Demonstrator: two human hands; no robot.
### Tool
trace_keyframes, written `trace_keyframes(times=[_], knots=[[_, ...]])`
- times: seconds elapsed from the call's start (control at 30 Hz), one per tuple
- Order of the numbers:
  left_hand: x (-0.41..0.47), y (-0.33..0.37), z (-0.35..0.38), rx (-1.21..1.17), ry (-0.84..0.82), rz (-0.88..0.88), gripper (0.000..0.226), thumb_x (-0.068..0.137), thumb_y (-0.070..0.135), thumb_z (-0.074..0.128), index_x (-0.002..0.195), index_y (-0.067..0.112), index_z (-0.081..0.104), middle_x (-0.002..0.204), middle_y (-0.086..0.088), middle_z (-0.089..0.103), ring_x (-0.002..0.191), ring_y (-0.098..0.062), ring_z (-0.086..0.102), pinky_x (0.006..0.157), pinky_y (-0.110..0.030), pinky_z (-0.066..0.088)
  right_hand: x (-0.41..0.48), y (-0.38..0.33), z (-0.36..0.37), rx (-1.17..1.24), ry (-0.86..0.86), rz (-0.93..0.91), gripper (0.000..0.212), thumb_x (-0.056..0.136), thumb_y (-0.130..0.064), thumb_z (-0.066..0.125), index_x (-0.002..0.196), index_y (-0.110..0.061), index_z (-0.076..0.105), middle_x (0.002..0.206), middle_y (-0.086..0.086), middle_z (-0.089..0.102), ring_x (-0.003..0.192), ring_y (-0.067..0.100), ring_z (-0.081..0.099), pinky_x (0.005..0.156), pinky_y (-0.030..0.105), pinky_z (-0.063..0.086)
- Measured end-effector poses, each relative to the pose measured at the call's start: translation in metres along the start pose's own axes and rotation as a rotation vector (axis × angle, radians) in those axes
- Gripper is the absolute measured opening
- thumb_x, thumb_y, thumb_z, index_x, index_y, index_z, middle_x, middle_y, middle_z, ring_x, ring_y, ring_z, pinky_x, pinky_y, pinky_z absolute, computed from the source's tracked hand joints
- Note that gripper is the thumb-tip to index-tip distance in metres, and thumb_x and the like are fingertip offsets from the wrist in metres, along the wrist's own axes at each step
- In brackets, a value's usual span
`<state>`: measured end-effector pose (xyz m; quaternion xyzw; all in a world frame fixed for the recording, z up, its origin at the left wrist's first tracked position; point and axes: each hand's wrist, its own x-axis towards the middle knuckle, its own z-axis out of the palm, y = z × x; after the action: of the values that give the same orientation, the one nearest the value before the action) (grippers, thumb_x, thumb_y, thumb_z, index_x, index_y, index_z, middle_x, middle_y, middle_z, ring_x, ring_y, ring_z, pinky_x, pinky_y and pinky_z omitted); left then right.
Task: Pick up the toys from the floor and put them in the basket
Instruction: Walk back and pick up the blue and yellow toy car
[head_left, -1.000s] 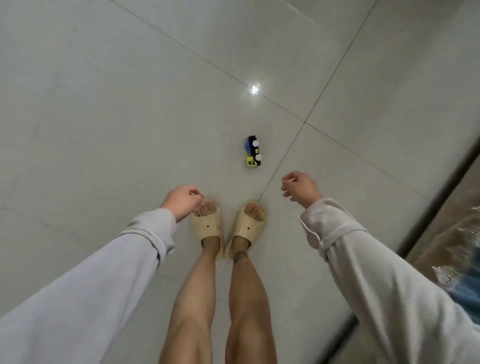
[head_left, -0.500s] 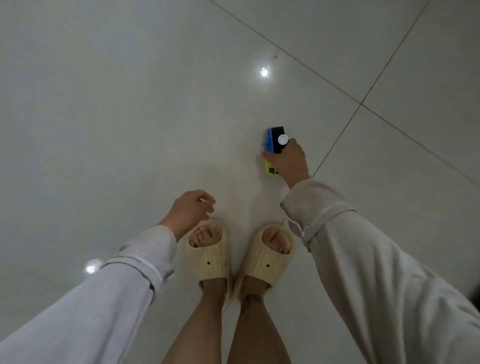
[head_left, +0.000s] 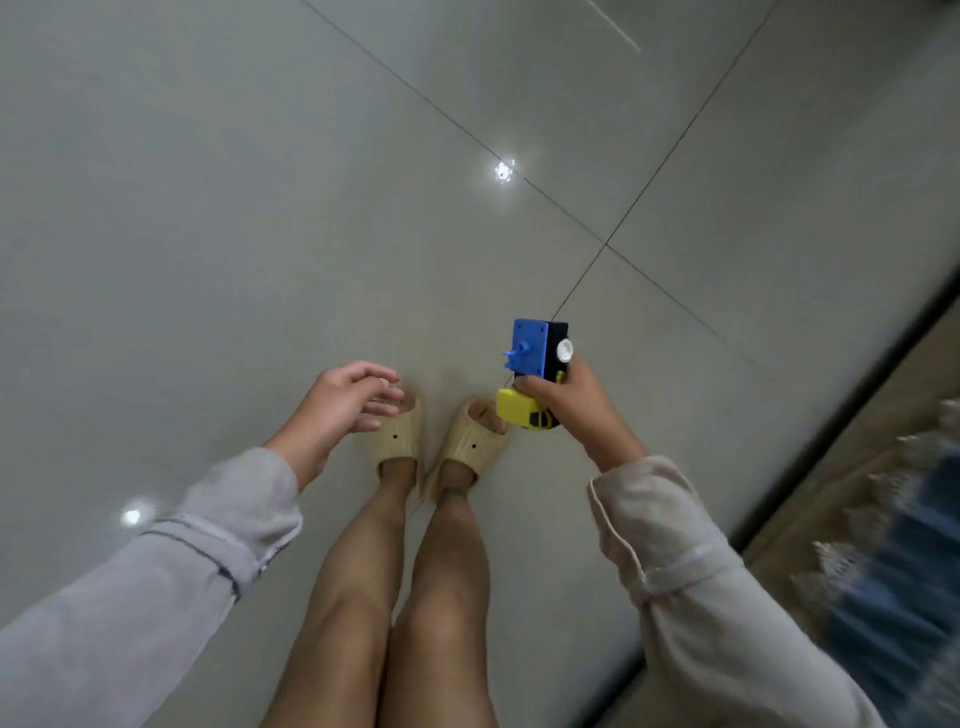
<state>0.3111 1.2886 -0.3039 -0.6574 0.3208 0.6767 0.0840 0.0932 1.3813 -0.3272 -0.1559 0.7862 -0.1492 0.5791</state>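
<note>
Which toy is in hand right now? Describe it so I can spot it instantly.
Start at the two beige slippers on the grey tiled floor and look just to their right, where the right hand is raised. It grips a small blocky toy vehicle: blue body, black side with a white wheel, yellow end. It is the only brightly coloured thing here; the left hand is open and empty.

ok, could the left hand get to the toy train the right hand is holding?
Probably yes. The left hand is open and empty, level with the toy train gripped in the right hand; only open air above the slippers lies between them.
</note>
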Motion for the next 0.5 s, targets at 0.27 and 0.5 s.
trace_keyframes(times=[0.27, 0.5], knots=[[-0.23, 0.032, -0.035, 0.118, -0.077, 0.099, 0.029, 0.094, 0.001, 0.042, 0.079, 0.02, 0.057, 0.078, 0.0, 0.063, 0.067, -0.014, 0.055, 0.061, -0.023, 0.038, -0.237, -0.064, -0.069, -0.113, 0.043, 0.03, 0.021, 0.077, -0.017, 0.065, 0.097, -0.01, 0.065, 0.081, 0.006, 0.063, 0.073, 0.018, 0.057, 0.06, 0.026, 0.044], [-0.342, 0.034, -0.082, 0.006, 0.046, 0.2, 0.03, 0.093, -0.001, 0.042, 0.076, 0.018, 0.059, 0.078, -0.002, 0.063, 0.066, -0.017, 0.055, 0.06, -0.024, 0.039, -0.362, -0.098, -0.079, -0.071, 0.081, -0.026, 0.018, 0.079, -0.009, 0.065, 0.094, -0.019, 0.068, 0.089, 0.014, 0.071, 0.074, 0.022, 0.063, 0.056, 0.02, 0.047]])
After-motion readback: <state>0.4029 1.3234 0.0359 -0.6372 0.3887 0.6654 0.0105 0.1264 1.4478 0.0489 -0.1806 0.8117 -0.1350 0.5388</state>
